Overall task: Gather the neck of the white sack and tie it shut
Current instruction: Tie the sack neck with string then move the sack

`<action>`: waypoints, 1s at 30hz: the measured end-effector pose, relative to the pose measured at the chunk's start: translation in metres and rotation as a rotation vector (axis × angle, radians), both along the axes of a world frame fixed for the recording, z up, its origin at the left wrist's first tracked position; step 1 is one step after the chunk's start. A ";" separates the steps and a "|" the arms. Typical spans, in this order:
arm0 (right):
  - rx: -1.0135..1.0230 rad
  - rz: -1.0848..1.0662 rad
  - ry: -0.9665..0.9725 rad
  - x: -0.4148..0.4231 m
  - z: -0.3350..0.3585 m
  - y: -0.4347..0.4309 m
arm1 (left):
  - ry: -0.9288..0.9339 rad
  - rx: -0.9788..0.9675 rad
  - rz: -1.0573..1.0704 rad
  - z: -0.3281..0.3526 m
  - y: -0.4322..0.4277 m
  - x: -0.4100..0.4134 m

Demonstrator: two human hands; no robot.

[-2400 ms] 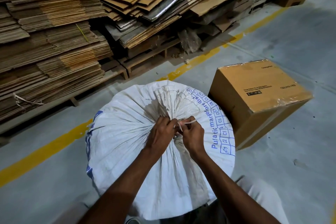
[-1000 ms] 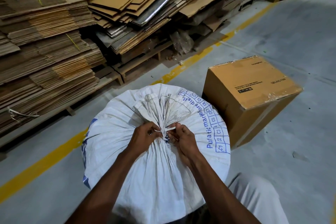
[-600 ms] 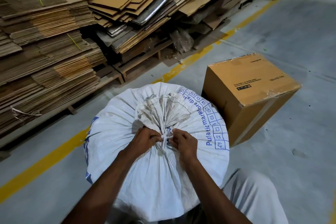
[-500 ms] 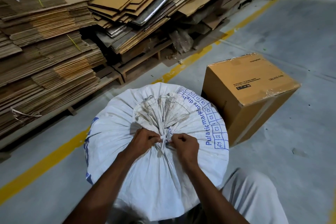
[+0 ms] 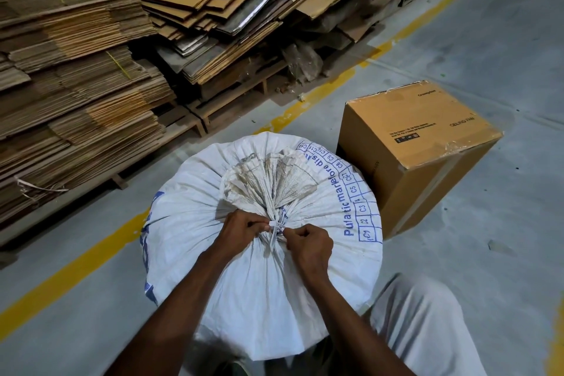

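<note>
Further apart now, left hand [image 5: 241,232] and right hand [image 5: 309,249] pinch tie ends [image 5: 272,230] either side of the sack's [image 5: 259,299] neck [image 5: 274,210].

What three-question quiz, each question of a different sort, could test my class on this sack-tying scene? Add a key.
1. True or false: the neck of the white sack is already gathered into a bunch.
2. What stands beside the sack, on the person's right? A) cardboard box B) blue drum C) trolley
3. Fill in: the left hand and right hand both pinch a white ____ at the neck.
Key: 1 true; 2 A; 3 tie.
</note>
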State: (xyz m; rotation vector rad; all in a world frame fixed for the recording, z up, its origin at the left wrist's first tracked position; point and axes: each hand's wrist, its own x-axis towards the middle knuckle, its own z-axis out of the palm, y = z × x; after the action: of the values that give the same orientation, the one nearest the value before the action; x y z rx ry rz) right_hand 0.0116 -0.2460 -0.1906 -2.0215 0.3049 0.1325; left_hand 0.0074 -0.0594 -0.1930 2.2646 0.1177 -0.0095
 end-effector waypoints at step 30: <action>-0.146 0.207 0.028 0.027 0.007 -0.001 | 0.066 -0.085 0.135 -0.004 0.000 0.002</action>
State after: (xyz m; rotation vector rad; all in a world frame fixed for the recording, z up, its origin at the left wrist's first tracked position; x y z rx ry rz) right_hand 0.0387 -0.2474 -0.1841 -2.1949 0.1246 0.2751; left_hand 0.0093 -0.0596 -0.1972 2.1676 0.2997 -0.0171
